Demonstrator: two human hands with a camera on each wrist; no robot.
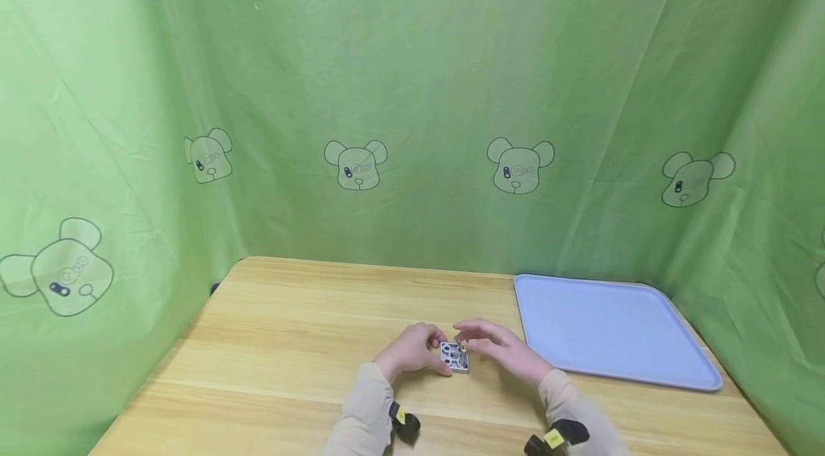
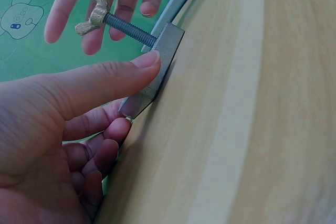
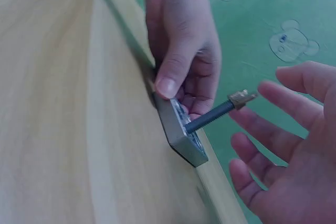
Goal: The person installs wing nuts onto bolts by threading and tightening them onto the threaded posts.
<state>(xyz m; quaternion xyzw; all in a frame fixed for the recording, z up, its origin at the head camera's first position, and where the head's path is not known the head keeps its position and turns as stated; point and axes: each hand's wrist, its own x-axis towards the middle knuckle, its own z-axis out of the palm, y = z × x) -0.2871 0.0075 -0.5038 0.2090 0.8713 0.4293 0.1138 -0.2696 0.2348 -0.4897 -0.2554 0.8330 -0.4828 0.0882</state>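
Observation:
A square grey metal block [image 1: 455, 357] with round holes in its face lies on the table. My left hand [image 1: 412, 351] grips it by its near and far edges, thumb on one side and fingers on the other. From the block a dark threaded bolt [image 2: 131, 30] stands up, and a brass-coloured wing nut [image 2: 95, 14] sits at its top end. My right hand [image 3: 299, 135] is beside the wing nut, fingers spread and loosely bent around it. In the right wrist view a fingertip lies very close to the nut; whether it touches, I cannot tell.
A light blue tray [image 1: 612, 327] lies on the right part of the wooden table [image 1: 290, 334]. Green curtains [image 1: 438, 84] printed with bear heads hang behind the table and along both sides. Each forearm wears a dark wrist camera [image 1: 406, 424].

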